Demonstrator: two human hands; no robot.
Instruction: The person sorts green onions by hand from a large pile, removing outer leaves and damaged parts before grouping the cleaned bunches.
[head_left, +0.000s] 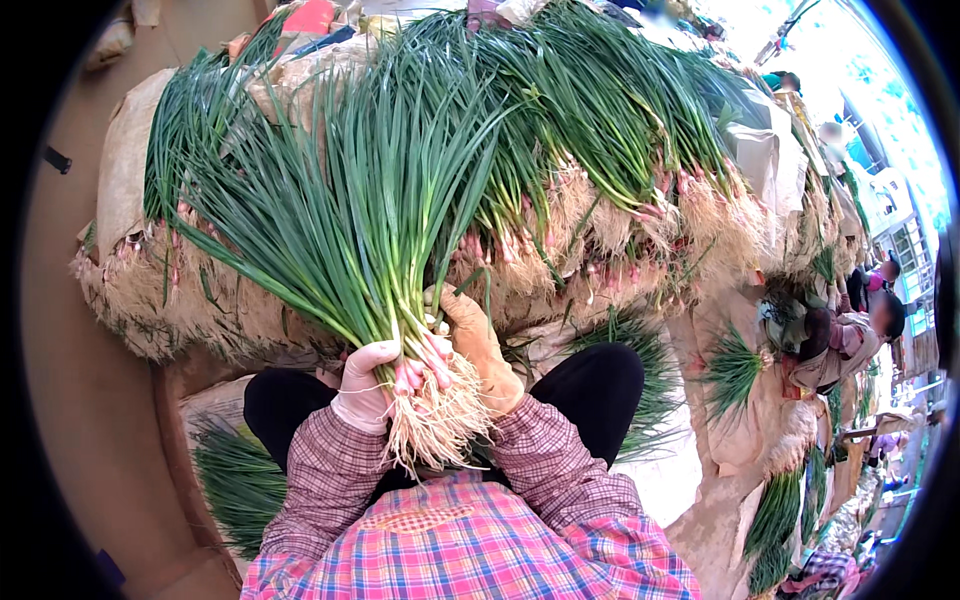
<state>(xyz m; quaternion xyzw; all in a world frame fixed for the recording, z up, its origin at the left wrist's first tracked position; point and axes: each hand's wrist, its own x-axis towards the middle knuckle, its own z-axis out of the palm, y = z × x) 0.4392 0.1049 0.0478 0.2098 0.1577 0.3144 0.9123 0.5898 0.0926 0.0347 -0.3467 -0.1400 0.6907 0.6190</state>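
A bunch of green onions (350,210) is gripped at its base by two gloved hands, before a long heap of more bunches.

At the left, pale brown sacking (125,160) is seen draped behind and under the stacked green onions (600,130), whose whitish roots face the person; a red package (310,15) is partly hidden at the top edge. The left hand (365,390), in a pale glove, is closed around the bunch just above its roots (435,420), where the pink bulbs show. The right hand (475,340), in a tan glove, is wrapped about the same stalks from the other side, touching them. The leaves fan upward and leftward. At the far right, another seated person (840,335) is seen among smaller bunches.
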